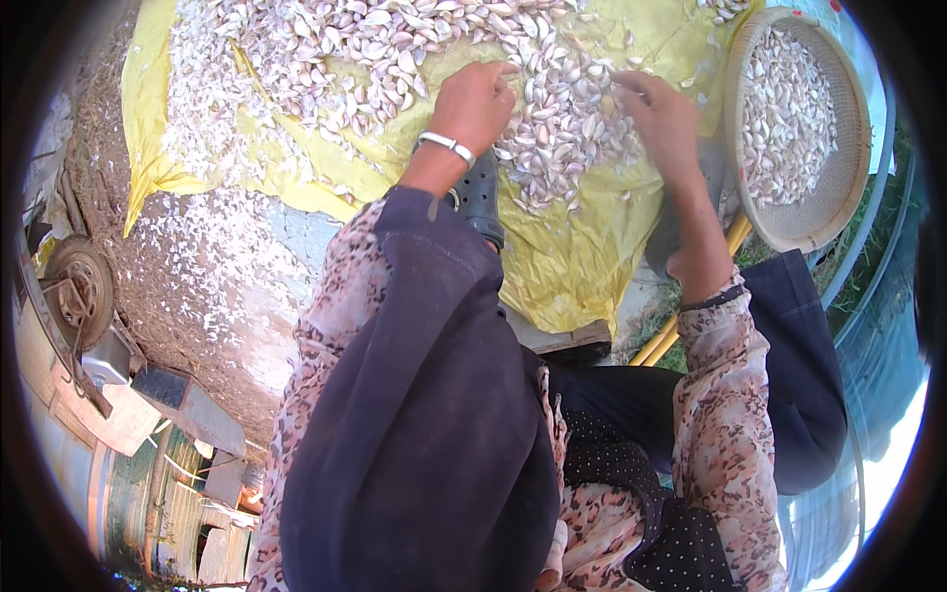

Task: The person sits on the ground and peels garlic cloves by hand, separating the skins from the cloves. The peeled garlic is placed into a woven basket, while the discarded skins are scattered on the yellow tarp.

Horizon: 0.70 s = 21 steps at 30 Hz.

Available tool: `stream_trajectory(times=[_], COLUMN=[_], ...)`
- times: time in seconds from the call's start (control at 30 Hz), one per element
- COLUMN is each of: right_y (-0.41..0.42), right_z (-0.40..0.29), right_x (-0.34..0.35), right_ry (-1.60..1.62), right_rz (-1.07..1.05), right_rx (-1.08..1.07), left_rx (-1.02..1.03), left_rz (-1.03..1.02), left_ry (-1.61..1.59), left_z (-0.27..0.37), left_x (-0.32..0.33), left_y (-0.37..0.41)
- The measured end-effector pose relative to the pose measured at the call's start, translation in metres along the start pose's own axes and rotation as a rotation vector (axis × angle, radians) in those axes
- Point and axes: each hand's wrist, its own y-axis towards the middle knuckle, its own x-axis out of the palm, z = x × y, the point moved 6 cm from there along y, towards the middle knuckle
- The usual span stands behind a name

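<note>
A pile of loose garlic cloves [551,126] lies between my two hands on a yellow plastic sheet [566,266]. At the pile's left edge is my left hand [475,100], with curled fingers and a bracelet at the wrist. Whether it pinches a clove is hidden. My right hand [658,118] reaches in from the right side, slightly blurred. Its fingers point left at the cloves, thumb and forefinger apart, and I see nothing held between them. A larger heap of garlic cloves [348,44] spreads over the far part of the sheet.
A woven basket [851,170] with garlic cloves stands on the right. Papery garlic skins [214,126] cover the sheet's left side and spill onto the ground. My shoe [481,196] is below my left hand. Yellow poles [662,337] lie near my right forearm; a wheel [78,292] is far left.
</note>
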Motion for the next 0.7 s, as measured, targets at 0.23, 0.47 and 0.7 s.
stream_trajectory(times=[0.23, 0.47, 0.7], right_y=[0.005, 0.001, 0.003], right_z=[-0.006, 0.025, 0.020], right_x=[0.044, 0.024, -0.012], right_ry=[-0.150, 0.214, -0.092], right_rz=[-0.021, 0.033, 0.171], right_rx=[-0.121, 0.199, -0.060], left_rx=[0.000, 0.065, -0.083], left_rz=[-0.038, -0.231, -0.015], left_ry=[0.062, -0.095, -0.209], left_z=[0.021, 0.024, 0.013], left_x=[0.029, 0.038, 0.008], left_y=[0.011, -0.007, -0.010])
